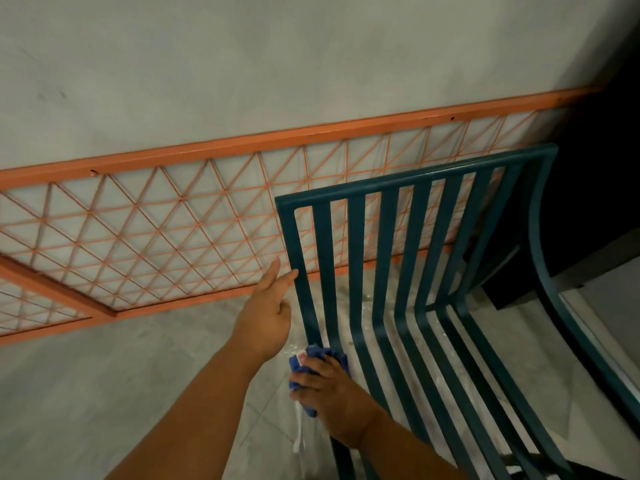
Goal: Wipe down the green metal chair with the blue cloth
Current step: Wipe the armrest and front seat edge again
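Head view: blue cloth (313,358) bunched in right hand (330,393) on chair (391,258).

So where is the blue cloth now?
The blue cloth is low in the head view, held in the right hand against the chair's leftmost slats.

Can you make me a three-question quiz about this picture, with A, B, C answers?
1. Where is the cloth?
A. on the floor
B. in the right hand, against the chair's left edge
C. hanging on the fence

2. What colour is the fence by the wall?
A. orange
B. yellow
C. white

3. What is the left hand doing?
A. squeezing the cloth
B. lying flat on the floor
C. reaching out open, fingertips at the chair's side bar

Answers: 1 B, the right hand presses the blue cloth where back meets seat. 2 A, its frame and wires are orange. 3 C, its fingers are loose and hold nothing.
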